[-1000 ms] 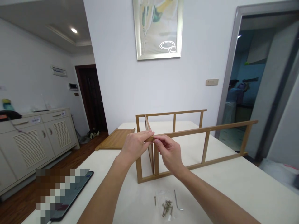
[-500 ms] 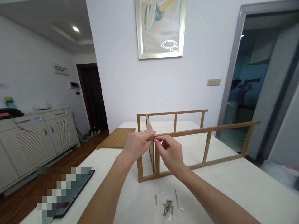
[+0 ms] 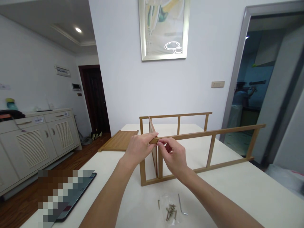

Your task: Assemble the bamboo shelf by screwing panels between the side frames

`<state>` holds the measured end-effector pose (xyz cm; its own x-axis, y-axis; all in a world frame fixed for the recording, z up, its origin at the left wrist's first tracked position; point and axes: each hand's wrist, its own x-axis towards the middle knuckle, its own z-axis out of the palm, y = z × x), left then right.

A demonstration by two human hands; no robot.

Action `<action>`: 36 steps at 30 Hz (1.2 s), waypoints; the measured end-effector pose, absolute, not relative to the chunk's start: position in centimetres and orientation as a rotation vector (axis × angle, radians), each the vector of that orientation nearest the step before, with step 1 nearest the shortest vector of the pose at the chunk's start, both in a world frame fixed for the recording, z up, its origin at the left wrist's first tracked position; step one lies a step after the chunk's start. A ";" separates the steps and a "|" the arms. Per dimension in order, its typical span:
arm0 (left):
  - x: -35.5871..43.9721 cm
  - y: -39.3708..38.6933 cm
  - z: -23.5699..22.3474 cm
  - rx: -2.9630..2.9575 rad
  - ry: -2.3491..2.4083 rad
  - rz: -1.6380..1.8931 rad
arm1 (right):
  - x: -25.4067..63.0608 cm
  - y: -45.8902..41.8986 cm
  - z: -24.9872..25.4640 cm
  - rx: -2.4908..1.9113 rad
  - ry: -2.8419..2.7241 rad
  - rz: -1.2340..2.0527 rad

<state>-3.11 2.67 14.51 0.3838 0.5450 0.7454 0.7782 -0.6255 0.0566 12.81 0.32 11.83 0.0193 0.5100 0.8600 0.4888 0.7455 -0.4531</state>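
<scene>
A bamboo frame (image 3: 213, 132) stands upright on the white table (image 3: 249, 190), joined at its near left corner to a short side piece. A second bamboo frame (image 3: 178, 116) stands behind it. My left hand (image 3: 137, 148) is closed over the top of that near corner. My right hand (image 3: 174, 156) pinches something small against the end of the top rail; what it pinches is hidden by the fingers. Several loose screws (image 3: 170, 212) and a hex key (image 3: 182, 205) lie on the table in front of the frame.
A flat bamboo board (image 3: 118, 141) lies at the table's far left edge. A tablet (image 3: 71, 198) sits at the near left corner. A white sideboard (image 3: 35, 139) stands to the left. A person (image 3: 238, 101) stands in the doorway at right.
My hands stay at the frame's corner; the right hand's fingers shifted slightly at the rail's end. The view drifted a little to the left.
</scene>
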 end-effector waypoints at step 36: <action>-3.7 3.6 14.2 -2.346 -0.984 -1.097 | 13.1 1.3 11.7 -0.689 -1.783 -0.351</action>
